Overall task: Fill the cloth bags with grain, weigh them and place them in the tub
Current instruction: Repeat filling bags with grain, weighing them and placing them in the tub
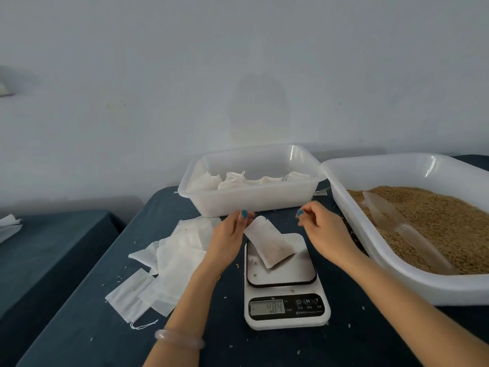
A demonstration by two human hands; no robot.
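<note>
Cloth bag [270, 243] lies tilted on scale [287, 317] platform, grain in lower part. Left hand [229, 234] fingers pinch bag's top edge. Right hand [317, 223] just right of bag, fingers curled, thumb near forefinger; cannot tell if pinching anything. Tub [246, 201] behind scale holds filled bags [235, 180]. Tray [391, 271] of grain [444, 221] with scoop [408, 230] at right. Empty bags [172, 256] piled left on bench [87, 321].
</note>
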